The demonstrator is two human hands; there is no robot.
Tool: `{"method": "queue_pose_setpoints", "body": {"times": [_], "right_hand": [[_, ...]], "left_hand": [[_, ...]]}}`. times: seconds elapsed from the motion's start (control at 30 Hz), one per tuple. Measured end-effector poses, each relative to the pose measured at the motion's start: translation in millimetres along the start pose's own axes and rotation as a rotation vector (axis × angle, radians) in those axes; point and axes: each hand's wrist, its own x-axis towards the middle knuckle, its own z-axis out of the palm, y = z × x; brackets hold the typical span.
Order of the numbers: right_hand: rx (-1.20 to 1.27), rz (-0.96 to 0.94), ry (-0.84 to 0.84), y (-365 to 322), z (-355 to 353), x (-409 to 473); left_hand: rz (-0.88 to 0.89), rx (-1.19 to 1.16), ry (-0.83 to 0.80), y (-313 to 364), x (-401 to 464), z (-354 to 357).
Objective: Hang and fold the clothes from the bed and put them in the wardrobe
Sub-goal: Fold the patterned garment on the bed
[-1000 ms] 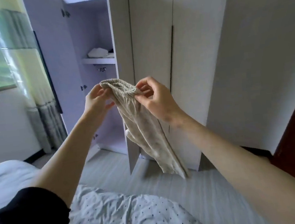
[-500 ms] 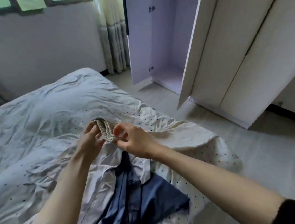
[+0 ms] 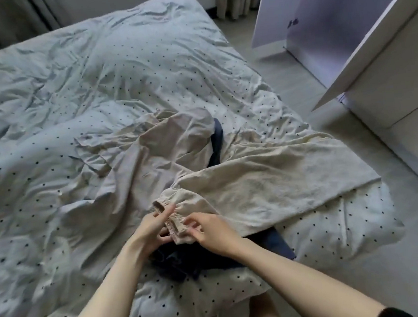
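Both forearms reach forward from black sleeves at the bottom edge, meeting over the near side of the bed (image 3: 76, 99). The left hand (image 3: 150, 226) has its fingers curled, thumb and forefinger pinching the gathered elastic waistband of the beige trousers (image 3: 262, 179). The right hand (image 3: 209, 230), just beside it, pinches the same waistband from the other side, fingertips bent in on the cloth. The two hands sit close together, each clamped on the band.

Under the hands lies a dark blue garment (image 3: 176, 262), partly covered by the trousers. The bed carries a rumpled pale cover dotted with small dark spots. Left of the trousers lies a pale grey-white shirt (image 3: 137, 164), crumpled.

The trousers spread out flat to the right across the bed, their legs running toward the bed's right edge, the fabric creased and finely textured.

Beyond, a grey floor (image 3: 360, 221) meets the white wardrobe (image 3: 383, 87), one door (image 3: 273, 13) standing open on a lilac interior. Curtains hang at the far wall.
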Motion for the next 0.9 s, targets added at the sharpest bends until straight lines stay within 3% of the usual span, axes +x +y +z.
{"method": "queue_pose_setpoints", "body": {"times": [0.07, 0.2, 0.4, 0.47, 0.57, 0.77, 0.9], "right_hand": [[-0.02, -0.012, -0.042, 17, 8, -4], [-0.004, 0.019, 0.05, 45, 3, -2], [-0.183, 0.126, 0.185, 46, -12, 19], [-0.271, 0.125, 0.196, 33, -9, 27], [-0.329, 0.115, 0.148, 16, 6, 29], [-0.39, 0.024, 0.037, -7, 28, 43], [-0.439, -0.002, -0.038, -27, 56, 57]], "left_hand": [[0.105, 0.025, 0.122, -16, 11, 11], [0.296, 0.371, 0.502, -25, 35, 22], [0.694, 0.338, 0.457, 11, 16, -16], [0.742, 0.308, 0.466, 23, 5, -34], [0.721, 0.364, 0.502, 32, -9, -58], [0.611, 0.389, 0.77, 44, -44, -142], [0.467, 0.602, 0.955, 43, -71, -200]]}}
